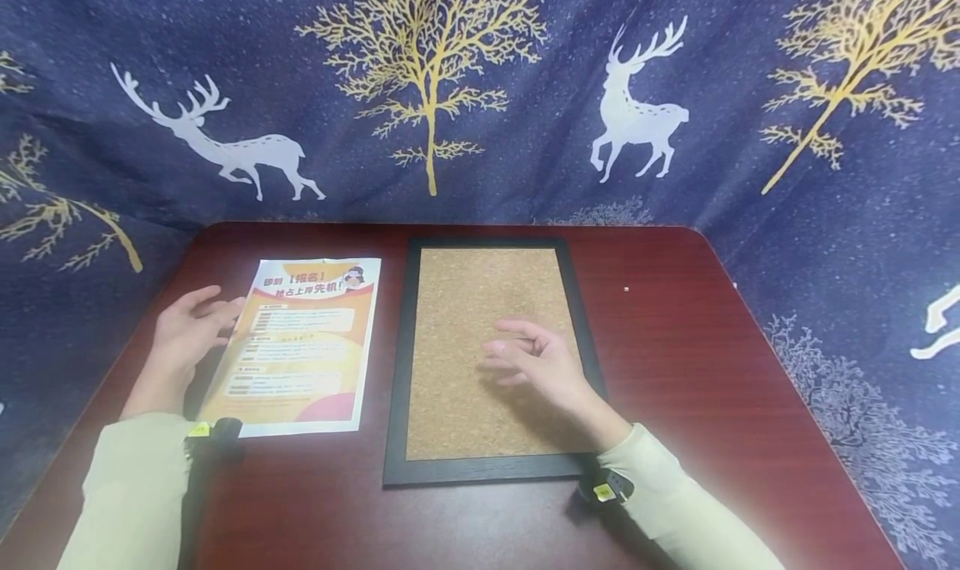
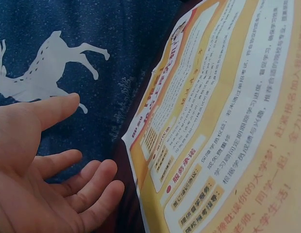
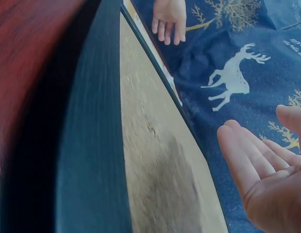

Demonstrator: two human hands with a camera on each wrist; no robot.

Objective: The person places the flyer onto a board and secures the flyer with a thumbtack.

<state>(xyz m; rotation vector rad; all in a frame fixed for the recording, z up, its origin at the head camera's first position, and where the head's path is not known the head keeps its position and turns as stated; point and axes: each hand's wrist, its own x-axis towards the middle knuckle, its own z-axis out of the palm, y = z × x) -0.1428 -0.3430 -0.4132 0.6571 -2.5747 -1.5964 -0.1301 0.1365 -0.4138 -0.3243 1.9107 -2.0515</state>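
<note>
Looking down from head view: seeing left hand (image 1: 186, 327) just beside the left edge of a printed poster (image 1: 300, 345), with fingers loosely bent and nothing gripped; can't tell contact from here; seeing right hand (image 1: 543, 362) above a cork board (image 1: 457, 312) with black frame (image 1: 487, 470), likewise holding nothing, slightly blurred; finding poster flat on the table (image 1: 675, 370) at left, with cork board to its right and a strip of table between.

Checking left wrist view: reading relaxed, empty fingers beside the poster's edge, with a slight gap showing; judging it thin paper, light and floppy, probably quick to crease; would pinch at two opposite edges, or slip a fingertip under a corner; would expect some sliding on the table.

Checking right wrist view: getting frame close up, plus right-hand fingers fairly straight, gripping nothing; judging cork board stiff, not very heavy; frame likely hard and smooth, cork softer, maybe crumbly; would lift by both long sides of the frame; can't tell backing.
</note>
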